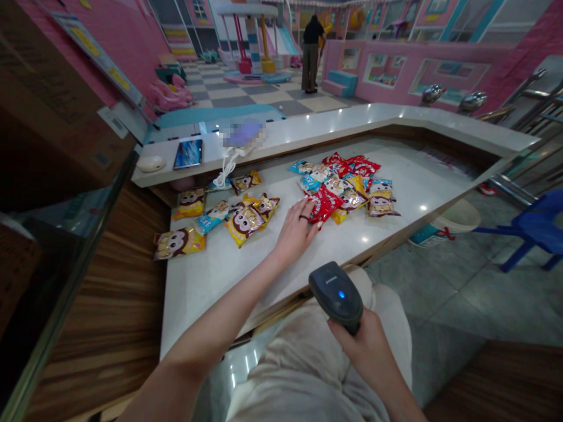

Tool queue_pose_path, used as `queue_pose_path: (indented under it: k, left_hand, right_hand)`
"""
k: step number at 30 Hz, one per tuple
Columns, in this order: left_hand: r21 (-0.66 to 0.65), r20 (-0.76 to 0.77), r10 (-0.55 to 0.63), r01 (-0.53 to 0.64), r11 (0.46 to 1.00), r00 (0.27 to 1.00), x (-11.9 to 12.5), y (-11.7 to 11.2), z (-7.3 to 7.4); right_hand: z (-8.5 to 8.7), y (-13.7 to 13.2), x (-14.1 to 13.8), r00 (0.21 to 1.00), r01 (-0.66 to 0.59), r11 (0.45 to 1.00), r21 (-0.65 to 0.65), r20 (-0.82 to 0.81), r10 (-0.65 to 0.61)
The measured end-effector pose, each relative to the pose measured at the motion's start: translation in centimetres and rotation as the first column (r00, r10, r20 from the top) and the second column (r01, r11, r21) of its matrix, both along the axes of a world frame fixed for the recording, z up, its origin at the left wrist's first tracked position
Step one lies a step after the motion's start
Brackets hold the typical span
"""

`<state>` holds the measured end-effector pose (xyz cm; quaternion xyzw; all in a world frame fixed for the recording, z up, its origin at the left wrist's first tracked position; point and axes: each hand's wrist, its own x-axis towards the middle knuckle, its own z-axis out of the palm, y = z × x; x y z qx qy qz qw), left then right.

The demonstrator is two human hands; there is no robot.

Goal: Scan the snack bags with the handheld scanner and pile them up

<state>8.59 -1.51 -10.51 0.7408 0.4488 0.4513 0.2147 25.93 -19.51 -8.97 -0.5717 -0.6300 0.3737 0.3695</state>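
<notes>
My right hand (367, 340) is wrapped round the handle of a dark barcode scanner (336, 291) with a blue light on top, held above my lap at the counter's near edge. On the counter, my left hand (299, 228) has its fingers and thumb closed at the left edge of a red snack bag (328, 202). That bag lies at the front of a heap of red, blue and yellow snack bags (352, 196). To the left of my hand is a second loose group, with a yellow snack bag (247, 223), a blue snack bag (214, 215) and another yellow bag (180, 242).
A raised white ledge (308, 130) runs behind the counter (206, 287), bearing a phone (188, 154), a white mouse-like object (151, 163) and a white cable (226, 169). A bucket (457, 217) and blue stool (539, 223) stand at right. A person (312, 53) stands far back.
</notes>
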Motion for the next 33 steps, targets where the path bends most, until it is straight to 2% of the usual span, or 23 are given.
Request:
queue_pose_path:
  k: [3, 7, 9, 11, 14, 17, 18, 20, 22, 25, 28, 31, 33]
  left_hand:
    - [0.025, -0.075, 0.149, -0.148, 0.989, 0.986, -4.5, -2.6, -0.4]
    - [0.049, -0.173, 0.422, -0.420, 0.906, 0.890, -10.6, -3.5, -2.0]
    - [0.034, -0.217, 0.455, -0.459, 0.888, 0.864, -12.7, -3.4, -2.7]
    - [0.013, -0.219, 0.432, -0.440, 0.898, 0.875, -14.0, -3.5, -3.0]
    - [-0.029, -0.077, 0.388, -0.391, 0.920, 0.918, -14.3, -4.0, -2.9]
    - [-0.140, 0.253, 0.311, -0.284, 0.949, 0.916, -12.9, -4.8, -2.5]
    - [-0.184, 0.382, 0.280, -0.224, 0.957, 0.881, -12.2, -5.0, -2.4]
    - [-0.288, 0.613, 0.241, -0.071, 0.955, 0.753, -10.4, -5.4, -2.1]
    - [-0.410, 0.757, 0.279, 0.097, 0.907, 0.590, -8.6, -5.6, -1.9]
    - [-0.535, 0.823, 0.401, 0.310, 0.786, 0.403, -6.6, -5.6, -2.0]
    - [-0.570, 0.821, 0.487, 0.431, 0.699, 0.297, -5.5, -5.3, -2.6]
    - [-0.571, 0.820, 0.481, 0.497, 0.653, 0.310, -5.2, -5.2, -3.3]
    - [-0.544, 0.839, 0.422, 0.495, 0.678, 0.343, -5.1, -5.4, -3.5]
  right_hand:
    - [0.1, -0.1, -0.1, 1.000, -0.010, 1.000, 0.003, -0.004, 0.010]
    - [0.1, -0.3, -0.2, 1.000, -0.022, 1.000, 0.015, -0.008, 0.022]
    - [0.1, -0.3, -0.3, 1.000, -0.025, 1.000, 0.016, -0.004, 0.025]
    - [0.1, -0.3, -0.4, 1.000, -0.028, 0.999, 0.016, -0.009, 0.028]
    - [0.3, -0.3, -0.5, 0.999, -0.028, 0.999, 0.023, -0.029, 0.028]
    - [0.5, -0.3, -0.5, 0.999, -0.017, 1.000, 0.023, -0.027, 0.018]
    - [0.5, -0.3, -0.5, 1.000, -0.015, 1.000, 0.023, -0.024, 0.015]
    - [0.6, -0.3, -0.5, 1.000, -0.013, 1.000, 0.022, -0.019, 0.014]
    - [0.6, -0.3, -0.7, 1.000, -0.014, 1.000, 0.021, -0.023, 0.015]
    - [0.6, -0.1, -1.0, 0.999, -0.022, 1.000, 0.011, -0.031, 0.023]
    - [0.5, 0.0, -1.2, 0.999, -0.025, 1.000, 0.009, -0.034, 0.025]
    - [0.4, 0.2, -1.5, 0.999, -0.023, 1.000, 0.013, -0.031, 0.023]
    - [0.3, 0.3, -1.6, 0.999, -0.022, 1.000, 0.012, -0.030, 0.023]
